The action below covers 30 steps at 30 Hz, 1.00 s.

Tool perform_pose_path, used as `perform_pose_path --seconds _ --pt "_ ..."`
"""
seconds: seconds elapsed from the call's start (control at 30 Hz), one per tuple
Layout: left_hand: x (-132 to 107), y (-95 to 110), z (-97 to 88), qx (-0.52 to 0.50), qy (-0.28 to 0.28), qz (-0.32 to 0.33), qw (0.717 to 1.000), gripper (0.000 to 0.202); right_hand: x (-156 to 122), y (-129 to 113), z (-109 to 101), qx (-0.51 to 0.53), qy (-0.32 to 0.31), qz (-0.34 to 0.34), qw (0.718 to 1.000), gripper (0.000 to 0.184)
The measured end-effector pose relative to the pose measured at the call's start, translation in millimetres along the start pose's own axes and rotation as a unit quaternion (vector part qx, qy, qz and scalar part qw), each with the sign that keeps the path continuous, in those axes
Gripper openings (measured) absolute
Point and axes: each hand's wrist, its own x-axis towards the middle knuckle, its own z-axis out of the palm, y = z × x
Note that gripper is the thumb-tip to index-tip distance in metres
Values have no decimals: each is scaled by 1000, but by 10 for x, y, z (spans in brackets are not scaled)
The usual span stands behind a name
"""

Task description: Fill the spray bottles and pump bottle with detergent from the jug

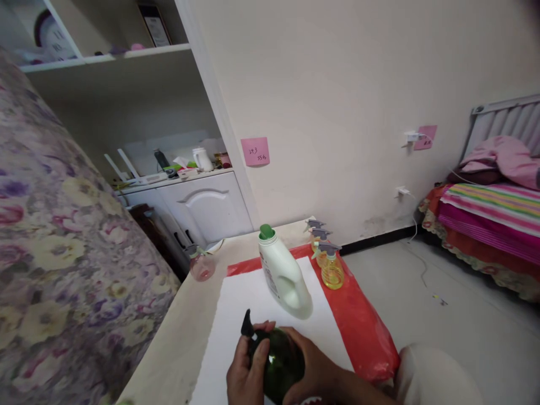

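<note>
A dark green pump bottle (283,360) is held between my two hands, tilted, its black pump spout (247,324) pointing up and to the left. My left hand (248,365) closes around the pump collar, the thumb lying across the neck. Around the bottle's body on the other side wraps my right hand (314,363). Just beyond my hands stands a pale green detergent jug (287,278) with a green spout insert (266,231) in its uncapped mouth. The bottle's base is hidden by my right hand and the frame's lower edge.
White paper (240,304) and a red plastic sheet (363,326) cover the table. Several yellow spray bottles (332,274) line its right side; a pinkish spray bottle (202,266) stands at the left. A floral curtain (63,253) hangs left, with a bed (493,225) at right.
</note>
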Motion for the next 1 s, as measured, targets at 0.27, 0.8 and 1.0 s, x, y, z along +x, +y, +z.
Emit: perform_pose_path --seconds 0.27,0.8,1.0 --pt "24 39 -68 -47 -112 -38 992 39 5 -79 -65 121 -110 84 983 95" --pt "-75 16 -80 -99 -185 -53 976 42 -73 -20 -48 316 -170 176 917 82" --pt "-150 100 -72 -107 -189 -45 975 43 -86 -14 -48 297 -189 174 920 76"
